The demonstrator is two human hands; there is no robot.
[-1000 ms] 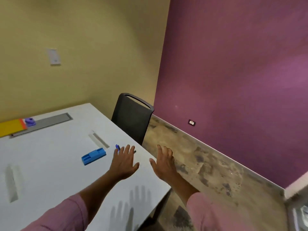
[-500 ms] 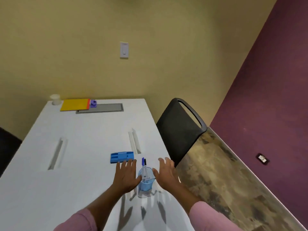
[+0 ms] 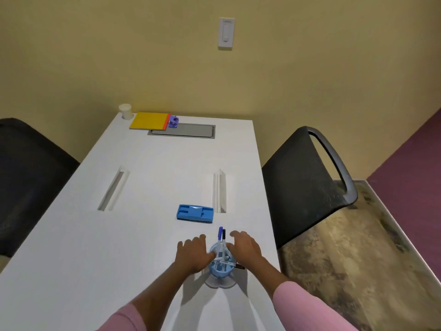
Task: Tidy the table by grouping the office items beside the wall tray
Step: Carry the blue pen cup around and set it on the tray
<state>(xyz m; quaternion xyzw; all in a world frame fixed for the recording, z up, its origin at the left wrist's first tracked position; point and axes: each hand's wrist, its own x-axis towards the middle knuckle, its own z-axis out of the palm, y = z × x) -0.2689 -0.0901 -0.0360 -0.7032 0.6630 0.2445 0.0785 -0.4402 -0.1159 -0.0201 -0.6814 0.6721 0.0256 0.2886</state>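
Two bare hands reach over the white desk (image 3: 152,187) at the lower centre of the frame, with pink sleeves (image 3: 310,304) showing at the bottom edge. Far left, a dark chair (image 3: 28,177) stands against the desk's left side. At the upper left of the desk, near the wall, a white paper cup (image 3: 126,111) stands just beside a yellow notebook (image 3: 149,121) with an orange-red edge. A small purple item (image 3: 174,121) sits right at that edge, touching the grey wall tray (image 3: 188,131) set flush into the desktop. Two narrow slots (image 3: 113,191) cut the desk at mid-frame, one left and one right.

Below the right slot lies a blue flat organiser (image 3: 195,213), well apart from the tray. Lower still, the left hand (image 3: 193,255) rests with fingers spread and loosely curved, its thumb side against a pale blue pen cup (image 3: 220,265). The cup stands upright near the desk's right edge and holds several pens (image 3: 221,235), two of them with dark caps rising above the rim. The right hand (image 3: 245,248) is likewise unclenched and cupped, touching the cup's other side; neither hand is wrapped around it. Right of the desk stands a black chair (image 3: 307,185) over mottled flooring (image 3: 358,259), and a white switch plate (image 3: 226,32) hangs on the yellow wall above.
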